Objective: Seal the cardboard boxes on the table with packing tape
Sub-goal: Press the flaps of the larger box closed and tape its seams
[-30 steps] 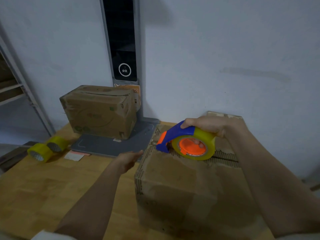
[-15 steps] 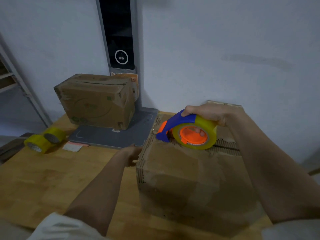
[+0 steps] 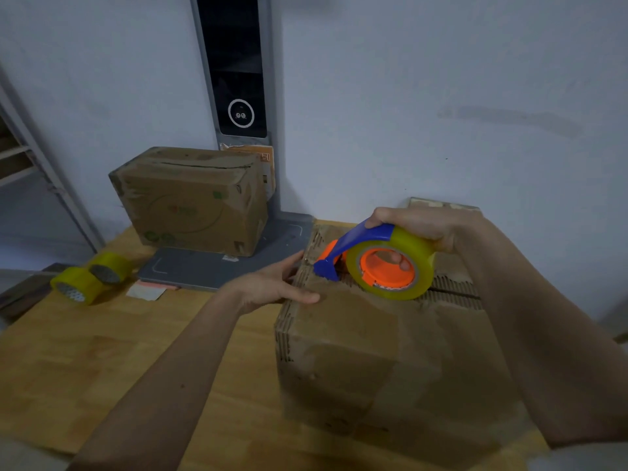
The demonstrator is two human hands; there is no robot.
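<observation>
A cardboard box stands on the wooden table in front of me, its top seam running left to right. My right hand grips a tape dispenser with a blue handle, orange core and yellowish tape roll; its blue nose rests on the top of the box near the left end of the seam. My left hand holds the box's upper left edge, thumb on top, fingers along the side. A second cardboard box sits farther back on a grey base.
Two spare yellow tape rolls lie at the table's left edge beside a small paper slip. A grey device with a dark upright panel and flat base plate stands against the wall. Metal shelving is at the far left.
My left hand moved right from beside the box and took hold of its upper left edge. The dispenser has stayed near the left end of the seam.
</observation>
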